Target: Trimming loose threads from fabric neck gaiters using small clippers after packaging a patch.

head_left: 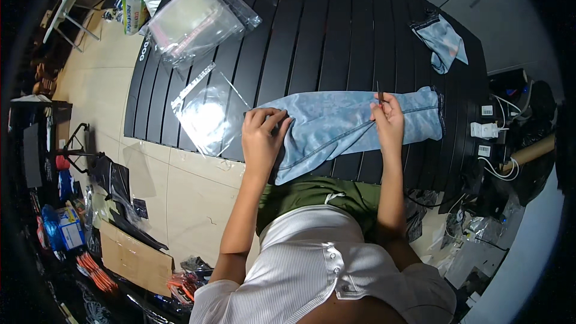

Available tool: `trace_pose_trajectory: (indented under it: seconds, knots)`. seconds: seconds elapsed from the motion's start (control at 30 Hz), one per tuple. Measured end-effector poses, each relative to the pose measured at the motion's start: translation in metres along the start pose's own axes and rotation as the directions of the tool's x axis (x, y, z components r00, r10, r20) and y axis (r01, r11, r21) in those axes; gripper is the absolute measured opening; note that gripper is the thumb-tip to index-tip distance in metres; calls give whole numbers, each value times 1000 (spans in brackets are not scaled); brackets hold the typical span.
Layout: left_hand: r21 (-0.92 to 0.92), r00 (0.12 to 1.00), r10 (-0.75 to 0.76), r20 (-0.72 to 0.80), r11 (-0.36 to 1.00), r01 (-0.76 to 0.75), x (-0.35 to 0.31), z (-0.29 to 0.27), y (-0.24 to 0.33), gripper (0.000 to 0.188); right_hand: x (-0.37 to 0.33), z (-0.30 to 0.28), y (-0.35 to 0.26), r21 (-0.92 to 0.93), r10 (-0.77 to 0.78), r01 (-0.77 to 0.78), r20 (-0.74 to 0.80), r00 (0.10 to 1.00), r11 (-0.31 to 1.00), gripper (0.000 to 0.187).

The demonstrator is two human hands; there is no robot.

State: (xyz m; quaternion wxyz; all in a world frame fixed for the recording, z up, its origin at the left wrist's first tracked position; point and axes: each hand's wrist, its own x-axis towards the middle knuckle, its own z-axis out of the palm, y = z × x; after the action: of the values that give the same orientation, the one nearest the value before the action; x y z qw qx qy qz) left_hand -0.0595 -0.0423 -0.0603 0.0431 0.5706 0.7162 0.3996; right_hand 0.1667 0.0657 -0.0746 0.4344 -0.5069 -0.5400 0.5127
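A long, light blue mottled cloth piece (330,117), shaped like a sleeve or trouser leg, lies across the black slatted table. Dark stitching runs slantwise along it, and its right end has a dark edge. My left hand (262,135) pinches the cloth at its left end, fingers curled. Over the right part of the cloth, my right hand (389,123) is closed around a small dark pointed tool (379,91), its tip pointing away from me; it looks like small scissors or snips, mostly hidden by the fingers. A smaller matching cloth piece (443,42) lies crumpled at the far right.
Left of the cloth lies a clear plastic bag (210,114), reflecting light. Packaged items in clear film (195,21) sit at the far left of the black table (312,30). White plugs and cables (485,129) are by the right edge. A cardboard sheet (135,258) lies on the floor.
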Motion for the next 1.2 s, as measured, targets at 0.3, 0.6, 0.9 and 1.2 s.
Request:
trace_pose_trajectory:
  seconds: [0.3, 0.6, 0.9, 1.2]
  knots:
    - [-186, 971, -233, -59, 958, 219, 1, -15, -8, 11, 2, -1, 4, 33, -9, 9, -2, 1000, 999, 19]
    - [-3, 806, -592, 18, 806, 592, -16, -86, -27, 42, -3, -8, -9, 107, 65, -60, -41, 997, 992, 23]
    - [164, 745, -615, 257, 788, 594, -25, -76, 3, 49, 28, -155, 22, -817, -462, -98, -415, 784, 569, 43]
    - [247, 764, -537, 357, 843, 477, -31, -61, 9, 44, 35, -177, 24, -913, -390, -185, -330, 860, 365, 47]
